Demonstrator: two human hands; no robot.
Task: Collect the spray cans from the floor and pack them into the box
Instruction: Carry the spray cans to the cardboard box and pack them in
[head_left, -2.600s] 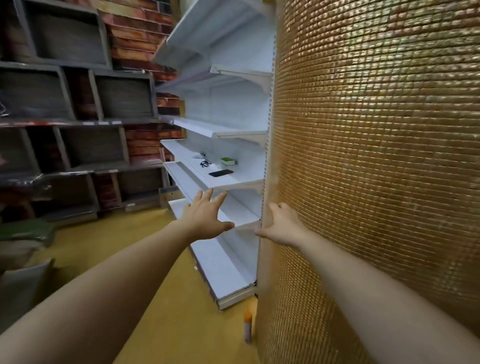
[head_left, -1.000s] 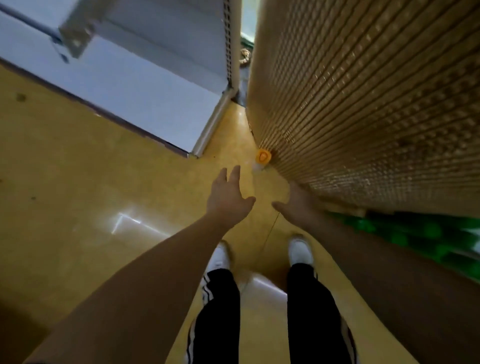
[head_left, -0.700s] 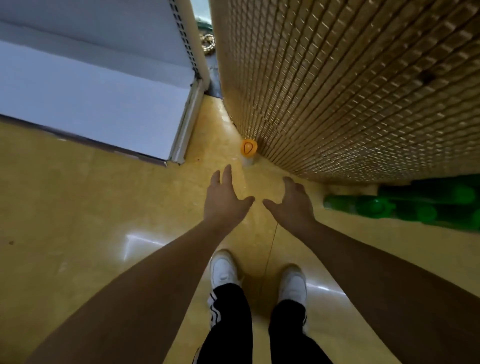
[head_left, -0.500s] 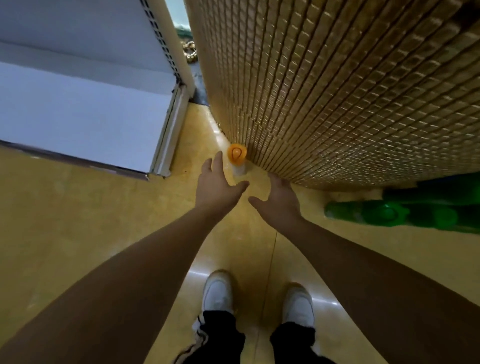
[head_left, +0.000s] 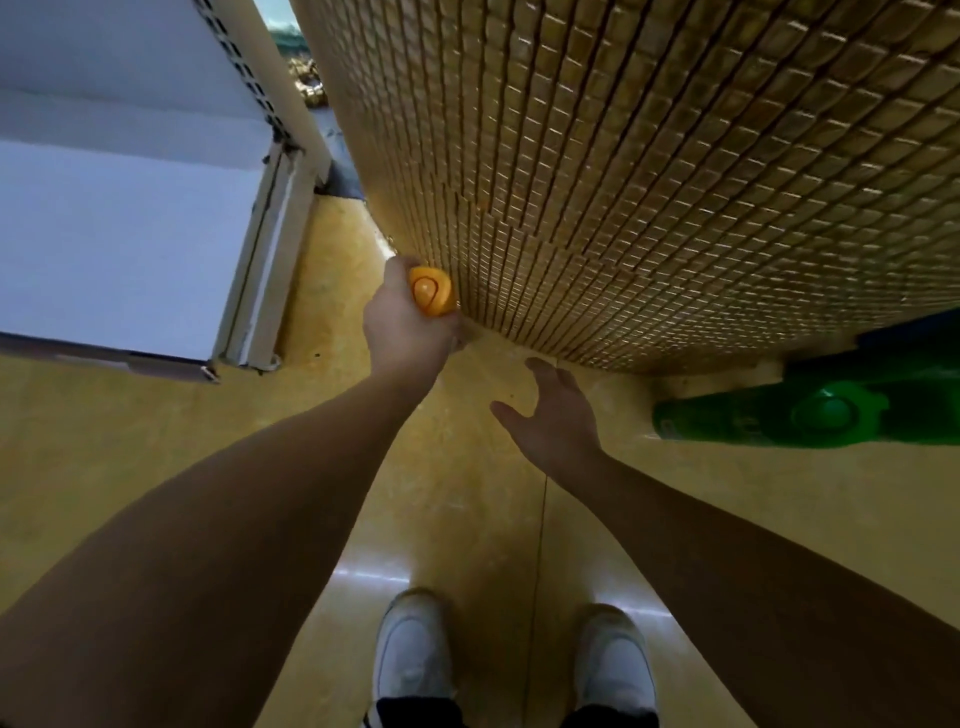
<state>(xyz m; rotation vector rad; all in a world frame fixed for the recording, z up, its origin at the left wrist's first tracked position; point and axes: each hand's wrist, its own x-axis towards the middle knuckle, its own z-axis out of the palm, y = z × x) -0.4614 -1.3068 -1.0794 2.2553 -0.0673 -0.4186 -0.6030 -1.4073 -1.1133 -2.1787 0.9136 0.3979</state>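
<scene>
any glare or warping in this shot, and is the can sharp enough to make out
Head view: pale glare streaks lie on the floor just ahead of the shoes; the wide lens bows the tiled wall and the shelf; the can shows a fairly sharp orange cap, its body hidden by the left hand; the forearms are in shade.

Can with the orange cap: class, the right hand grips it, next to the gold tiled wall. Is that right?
Not quite: the wrong hand is named. The head view shows the left hand gripping the can, next to the gold tiled wall. The right hand is open and holds nothing.
</scene>
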